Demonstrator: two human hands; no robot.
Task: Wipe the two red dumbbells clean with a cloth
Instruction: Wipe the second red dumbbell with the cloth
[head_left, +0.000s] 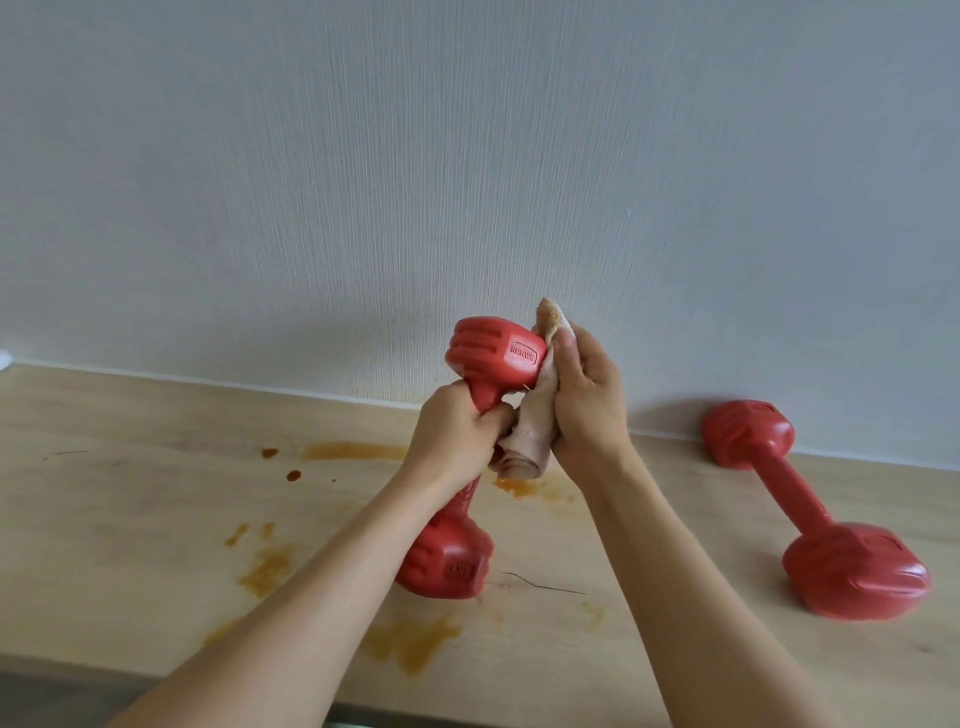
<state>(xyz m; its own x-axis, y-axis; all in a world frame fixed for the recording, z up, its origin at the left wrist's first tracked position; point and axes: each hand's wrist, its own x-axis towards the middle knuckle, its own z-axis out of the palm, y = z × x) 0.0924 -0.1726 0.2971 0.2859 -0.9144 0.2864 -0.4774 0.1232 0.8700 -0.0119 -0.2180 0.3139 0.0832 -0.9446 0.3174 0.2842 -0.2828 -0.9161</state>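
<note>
One dumbbell (496, 358) mid-wipe: left hand (457, 431) grips its handle, right hand (584, 400) presses cloth (530, 441) on its head; second dumbbell (810, 506) waits on table (130, 519), likely unwiped.

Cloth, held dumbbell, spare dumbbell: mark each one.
cloth (530, 434), head view, bunched middle between the hands.
held dumbbell (498, 353), head view, upper head.
spare dumbbell (789, 486), head view, bare handle.
</note>
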